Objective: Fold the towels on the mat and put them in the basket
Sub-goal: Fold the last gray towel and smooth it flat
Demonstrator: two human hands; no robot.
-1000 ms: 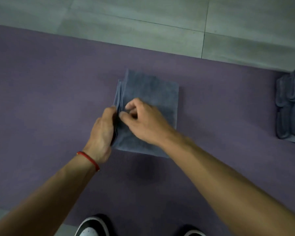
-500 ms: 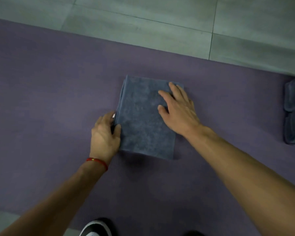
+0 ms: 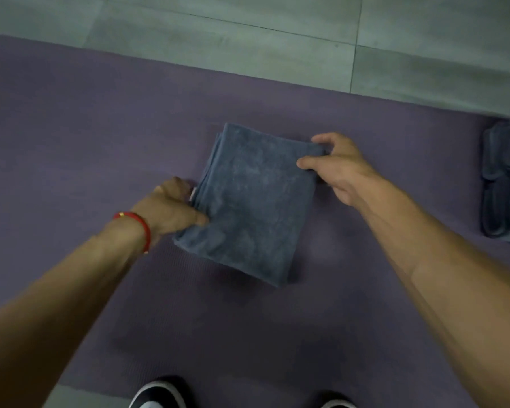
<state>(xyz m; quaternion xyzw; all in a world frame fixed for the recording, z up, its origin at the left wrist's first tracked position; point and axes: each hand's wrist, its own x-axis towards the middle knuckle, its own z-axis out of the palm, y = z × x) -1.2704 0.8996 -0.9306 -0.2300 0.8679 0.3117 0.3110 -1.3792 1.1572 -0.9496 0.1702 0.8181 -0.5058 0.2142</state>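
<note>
A grey-blue towel [image 3: 252, 201], folded into a thick rectangle, lies in the middle of the purple mat [image 3: 86, 148]. My left hand [image 3: 171, 209], with a red band on the wrist, grips the towel's left edge, thumb on top. My right hand [image 3: 340, 169] pinches the far right corner between thumb and fingers. The towel's near edge looks slightly raised off the mat, with a shadow under it. No basket is in view.
A stack of folded grey-blue towels [image 3: 505, 184] sits at the mat's right edge, partly cut off by the frame. Grey floor tiles [image 3: 248, 33] lie beyond the mat. My two shoes [image 3: 159, 396] show at the bottom edge.
My right hand slid off the top of the towel to its right corner and pinched it. My left hand took hold of the left edge. The towel's near edge has lifted a little.
</note>
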